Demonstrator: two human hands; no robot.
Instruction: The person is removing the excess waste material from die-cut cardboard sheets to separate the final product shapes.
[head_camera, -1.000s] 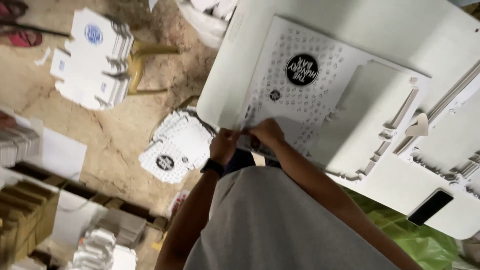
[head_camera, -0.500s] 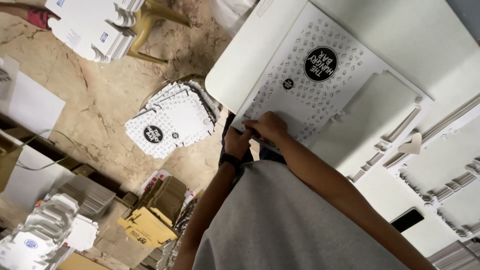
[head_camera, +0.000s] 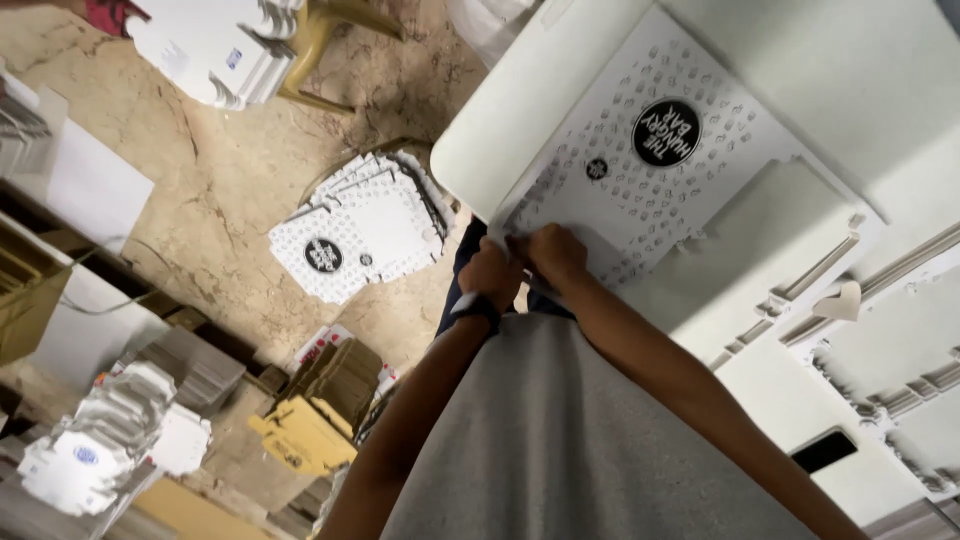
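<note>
A flat white cardboard box blank (head_camera: 680, 170), printed with small grey patterns and a black round mark, lies on a white table (head_camera: 500, 130). Both my hands meet at its near corner by the table's edge. My left hand (head_camera: 490, 275), with a dark band on the wrist, pinches the blank's edge. My right hand (head_camera: 557, 255) presses and grips the same edge right beside it. My grey shirt fills the bottom of the view.
A fanned stack of the same printed blanks (head_camera: 355, 235) lies on the stone floor at the left. White folded boxes (head_camera: 215, 50) sit on a yellow stool. Brown cardboard stacks (head_camera: 320, 410) and white boxes (head_camera: 100, 450) stand lower left. More white blanks (head_camera: 900, 330) and a dark phone (head_camera: 825, 450) lie on the table.
Both hands stay together on the blank's near edge. The view has swung, so the floor stack and the table have shifted in the picture.
</note>
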